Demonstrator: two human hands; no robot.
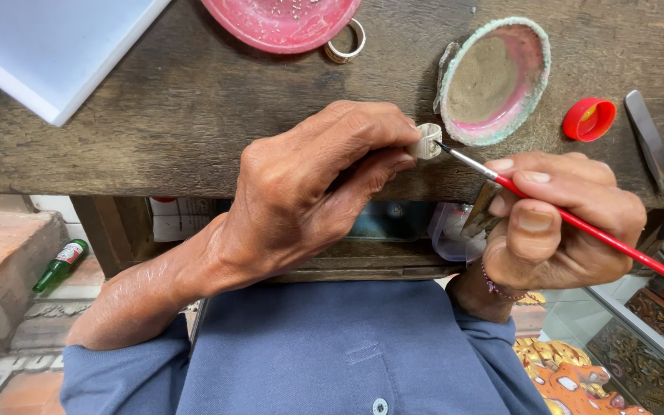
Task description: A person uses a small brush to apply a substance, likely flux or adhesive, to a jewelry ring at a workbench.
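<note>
A dark, worn wooden counter (178,115) fills the upper half of the head view, its front edge running across the middle. Below it lie a blue shirt, a brick step and patterned floor at 8 o'clock, where a small green bottle (61,264) lies on its side.

The left hand (309,192) is curled, its thumb and fingertips pressed together on a small pale metal piece (428,141), held just over the counter's front edge at about the frame's centre. The right hand (559,223), at 4 o'clock from that piece, pinches a red-handled fine brush (578,223) between thumb and fingers; the brush tip touches the piece's right side.

At 1 o'clock from the piece sits a shell-shaped dish (536,46) with a green rim, pink wall and grey-brown paste inside. A red bottle cap (589,119) lies to its right, and a dark flat metal tool (647,138) lies further right. At 12 o'clock a pink dish (282,23) is cut off by the frame, a metal ring (346,46) touching its lower edge. A white board (48,46) covers the 10 o'clock corner.

The piece is small and held only at the fingertips beyond the counter's edge; as I judge it, a slip of the pinch could drop it to the floor, and a shaky brush stroke could smear paste past the intended spot.
</note>
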